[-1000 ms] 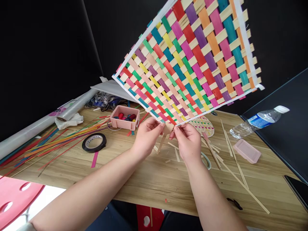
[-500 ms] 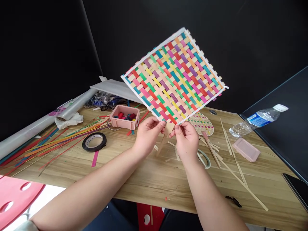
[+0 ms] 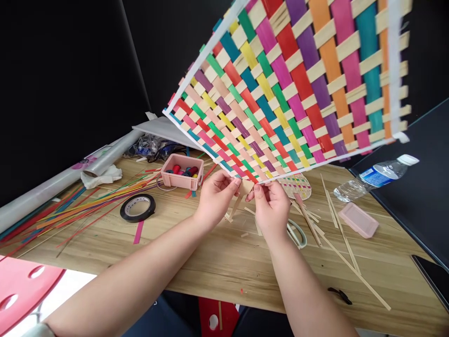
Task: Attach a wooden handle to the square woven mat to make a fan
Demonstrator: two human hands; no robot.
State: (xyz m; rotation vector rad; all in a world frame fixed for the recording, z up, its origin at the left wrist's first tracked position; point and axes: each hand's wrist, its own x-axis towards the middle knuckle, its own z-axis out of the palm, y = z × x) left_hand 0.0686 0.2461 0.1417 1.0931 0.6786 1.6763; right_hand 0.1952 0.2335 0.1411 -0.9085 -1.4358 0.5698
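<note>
The left hand (image 3: 217, 196) and right hand (image 3: 272, 203) pinch the lowest corner of a multicoloured, white-edged woven-strip panel (image 3: 280, 93), around a pale, flat wooden strip (image 3: 246, 188) slanting down between them; neither is clearly nearer. The panel tilts up and away above the desk (image 3: 217, 267), whose front edge both forearms (image 3: 150, 257) cross.

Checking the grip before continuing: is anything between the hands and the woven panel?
Nothing visible blocks them: the left hand and right hand are both at the lower corner of the panel, with a wooden piece between the hands.
</note>
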